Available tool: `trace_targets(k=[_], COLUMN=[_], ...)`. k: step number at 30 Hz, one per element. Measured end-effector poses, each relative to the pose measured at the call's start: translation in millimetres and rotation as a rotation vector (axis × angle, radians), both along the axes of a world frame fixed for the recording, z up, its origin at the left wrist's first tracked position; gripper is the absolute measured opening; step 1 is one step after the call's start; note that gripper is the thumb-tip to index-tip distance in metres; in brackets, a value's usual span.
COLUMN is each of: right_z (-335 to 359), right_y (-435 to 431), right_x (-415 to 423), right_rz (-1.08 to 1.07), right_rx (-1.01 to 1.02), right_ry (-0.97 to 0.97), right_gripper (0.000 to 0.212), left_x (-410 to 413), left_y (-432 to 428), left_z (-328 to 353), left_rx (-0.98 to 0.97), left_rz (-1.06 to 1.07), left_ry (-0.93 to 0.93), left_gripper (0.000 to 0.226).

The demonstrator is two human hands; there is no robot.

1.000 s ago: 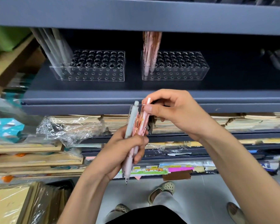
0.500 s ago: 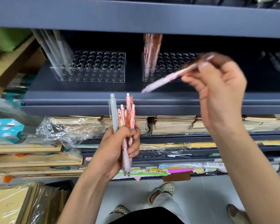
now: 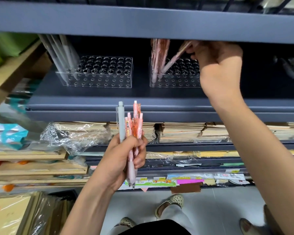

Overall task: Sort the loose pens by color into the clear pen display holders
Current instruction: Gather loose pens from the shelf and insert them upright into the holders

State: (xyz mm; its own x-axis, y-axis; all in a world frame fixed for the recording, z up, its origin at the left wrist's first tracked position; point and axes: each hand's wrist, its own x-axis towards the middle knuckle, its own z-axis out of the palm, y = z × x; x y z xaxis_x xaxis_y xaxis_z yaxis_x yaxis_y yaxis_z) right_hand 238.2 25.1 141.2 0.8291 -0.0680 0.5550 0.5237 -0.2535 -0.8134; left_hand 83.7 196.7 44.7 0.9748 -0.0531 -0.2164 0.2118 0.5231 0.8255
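Clear acrylic, two blocks: rectangular pen display holders drilled with rows of round sockets, standing well apart on a dark grey metal shelf (image 3: 109, 102).

Left holder (image 3: 98, 72): a few pale grey pens (image 3: 61, 55) with matt barrels lean in the left-end sockets. The other sockets are vacant.

Right holder (image 3: 176, 80): a cluster of pink pens (image 3: 159, 55) with printed barrels stands at its left end. Most sockets are vacant.

Right hand (image 3: 217, 65): fingers pinch the top of one slanting pink pen (image 3: 172, 62), its tip down at a socket just beside the pink cluster. Whether the tip is seated cannot be told.

Left hand (image 3: 124, 158): fist wrapped round a bundle held upright below the shelf edge. It holds one grey pen (image 3: 120, 121) with a clear clip and several pink and orange-pink pens (image 3: 136, 119), all smooth plastic, push-buttons up, tips down.

Progress, by judgement: early to middle. Both colours are started. The handful remains to be placed, and the single grey one is owed to the left holder.
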Motion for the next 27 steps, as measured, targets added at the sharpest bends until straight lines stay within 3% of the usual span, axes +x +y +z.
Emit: trace_targets(k=[5, 10, 13, 20, 27], right_z=[3.1, -2.4, -2.3, -2.9, -1.1], right_y=[18.0, 25.7, 27.1, 34.7, 30.4], right_x=[14.8, 13.3, 9.0, 21.0, 26.9], right_rz=[-0.004, -0.055, -0.047, -0.126, -0.083], right_rx=[-0.092, -0.372, -0.351, -0.331, -0.307], right_ry=[0.106, 0.023, -0.010, 0.080, 0.089], right_gripper=[0.009, 0.027, 0.024, 0.041, 0.034], left_x=[-3.4, -7.3, -8.5, -9.0, -7.1], left_y=[0.0, 4.8, 8.4, 9.0, 12.2], left_z=[-1.8, -3.9, -4.5, -4.0, -3.7], left_rx=[0.006, 0.006, 0.000, -0.003, -0.012], left_rz=[0.016, 0.021, 0.038, 0.038, 0.028], left_ry=[0.005, 0.006, 0.006, 0.005, 0.001], left_gripper=[0.016, 0.017, 0.017, 0.013, 0.014])
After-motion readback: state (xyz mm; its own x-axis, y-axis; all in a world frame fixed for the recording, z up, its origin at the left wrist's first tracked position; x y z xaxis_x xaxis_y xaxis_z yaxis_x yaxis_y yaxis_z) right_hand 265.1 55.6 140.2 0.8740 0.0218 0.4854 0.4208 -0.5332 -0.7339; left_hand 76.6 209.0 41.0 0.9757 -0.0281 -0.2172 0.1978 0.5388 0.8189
